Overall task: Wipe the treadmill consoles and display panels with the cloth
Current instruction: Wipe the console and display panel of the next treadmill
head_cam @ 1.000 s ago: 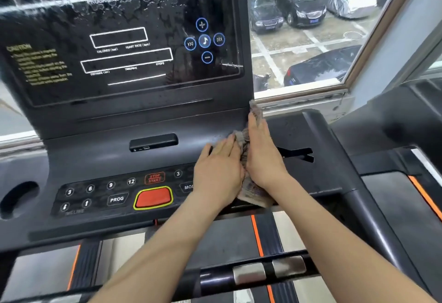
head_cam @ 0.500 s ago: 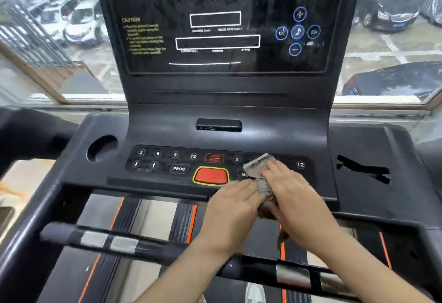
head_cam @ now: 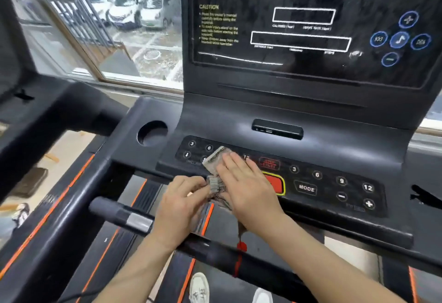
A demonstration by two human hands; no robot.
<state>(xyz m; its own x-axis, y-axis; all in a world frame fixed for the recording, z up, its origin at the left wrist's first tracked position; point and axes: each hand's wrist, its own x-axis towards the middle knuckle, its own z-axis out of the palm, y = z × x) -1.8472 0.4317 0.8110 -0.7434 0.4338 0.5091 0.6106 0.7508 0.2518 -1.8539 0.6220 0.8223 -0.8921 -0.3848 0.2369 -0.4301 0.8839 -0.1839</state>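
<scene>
A grey, worn cloth [head_cam: 215,161] lies on the left half of the treadmill's button console [head_cam: 334,159], over the incline keys. My right hand [head_cam: 246,183] presses flat on top of the cloth, fingers spread and pointing up-left. My left hand [head_cam: 184,204] grips the cloth's lower edge just off the console's front lip. The red start button [head_cam: 276,184] peeks out right of my right hand. Above, the dark display panel [head_cam: 311,27] shows streaks and white outlines.
A round cup holder [head_cam: 151,132] sits left of the console, a USB slot [head_cam: 277,131] above the keys. A black handlebar with metal pulse sensors [head_cam: 138,221] crosses below my hands. A neighbouring treadmill rail [head_cam: 47,101] is at left, a window with parked cars behind.
Both hands and the cloth have slid left along the console, from its right side across the red button to the left keys. My view has swung left as well.
</scene>
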